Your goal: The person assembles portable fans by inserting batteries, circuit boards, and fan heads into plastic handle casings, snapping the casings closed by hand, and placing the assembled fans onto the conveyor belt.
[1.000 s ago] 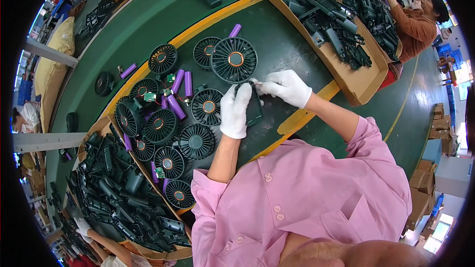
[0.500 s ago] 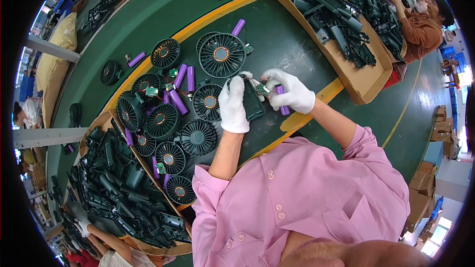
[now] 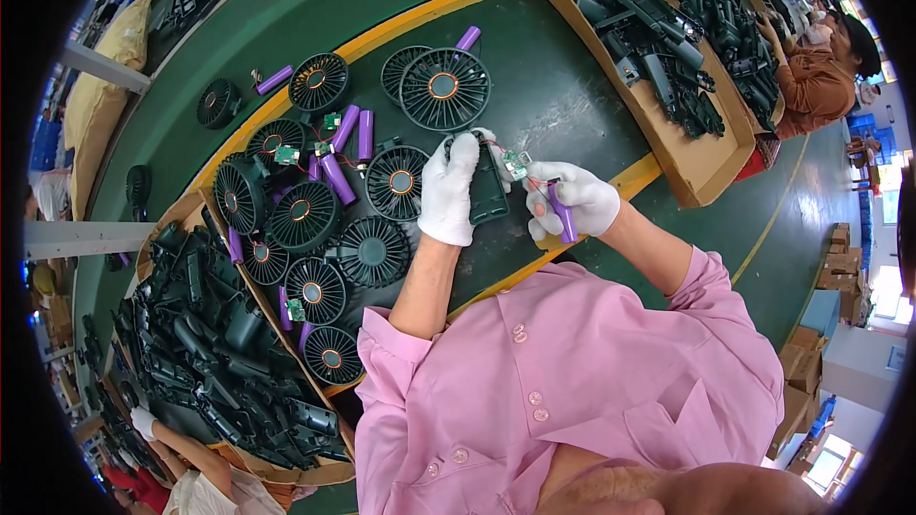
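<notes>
White gloves cover both hands. My left hand [image 3: 448, 195] is closed around the dark green handle [image 3: 490, 195] of a handheld fan, above the table. My right hand [image 3: 589, 198] pinches a purple cylindrical battery [image 3: 563, 216] to the right of the handle. Between the hands hangs a small green circuit board [image 3: 516, 165], with thin wires running from it. A round fan head [image 3: 443, 86] with a copper-coloured ring lies just beyond my left hand. Whether it joins the handle is hard to see.
Several fan heads [image 3: 372, 253] and purple batteries [image 3: 337, 179] crowd the table on the left. A cardboard box [image 3: 250, 298] of dark plastic parts stands at the lower left, another cardboard tray [image 3: 701, 172] at the upper right. A co-worker [image 3: 821, 72] stands beyond that tray.
My right hand has shifted slightly right and down, and the battery in it has tilted. The circuit board shows more fully between my hands. The view has moved a little.
</notes>
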Demonstrator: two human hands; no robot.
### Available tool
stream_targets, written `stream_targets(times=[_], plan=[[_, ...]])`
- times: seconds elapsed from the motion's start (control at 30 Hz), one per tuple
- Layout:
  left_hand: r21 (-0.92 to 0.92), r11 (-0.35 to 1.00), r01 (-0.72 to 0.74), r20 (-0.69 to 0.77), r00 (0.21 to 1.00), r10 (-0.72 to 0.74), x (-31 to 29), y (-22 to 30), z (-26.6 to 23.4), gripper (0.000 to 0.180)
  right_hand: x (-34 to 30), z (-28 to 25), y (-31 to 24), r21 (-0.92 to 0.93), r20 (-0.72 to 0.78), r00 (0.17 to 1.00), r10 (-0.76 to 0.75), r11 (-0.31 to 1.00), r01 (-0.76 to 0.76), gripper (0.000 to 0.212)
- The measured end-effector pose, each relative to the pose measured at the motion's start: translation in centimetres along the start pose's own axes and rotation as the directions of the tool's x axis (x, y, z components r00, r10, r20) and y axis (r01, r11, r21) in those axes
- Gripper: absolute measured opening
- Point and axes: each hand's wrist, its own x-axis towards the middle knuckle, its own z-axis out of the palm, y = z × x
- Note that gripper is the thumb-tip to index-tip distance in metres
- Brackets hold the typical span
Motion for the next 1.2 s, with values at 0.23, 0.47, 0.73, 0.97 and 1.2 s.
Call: stream_targets(times=[0.23,0.47,0.73,0.97,1.2], plan=[[-0.199,0.967,0.161,0.131,0.982,-0.136,0.0,-0.3,-0.6,0.041,-1.3,1.3,-1.1,-0.231,-0.297,0.946,-0.131,0.971,0.061,0.021],[-0.410,0.884,0.225,0.090,0.974,-0.206,0.4,-2.6,0.0,0.037,-0.9,1.1,-2.8,-0.766,0.355,0.831,-0.429,-0.643,-0.005,0.019],[-0.303,0.909,0.287,0.019,0.955,-0.295,-0.2,-2.0,0.5,0.027,-0.9,4.6,-3.1,-0.711,0.419,0.868,-0.266,-0.691,0.132,0.027],[-0.081,0.946,0.315,0.081,0.948,-0.308,0.0,-1.9,0.2,0.025,0.0,4.4,-3.6,-0.805,0.384,0.853,-0.353,-0.580,0.122,0.042],[0.244,0.932,0.269,0.153,0.938,-0.311,-0.3,-3.0,0.9,0.020,1.1,4.4,-3.8,-0.794,0.463,0.790,-0.402,-0.585,0.167,0.029]])
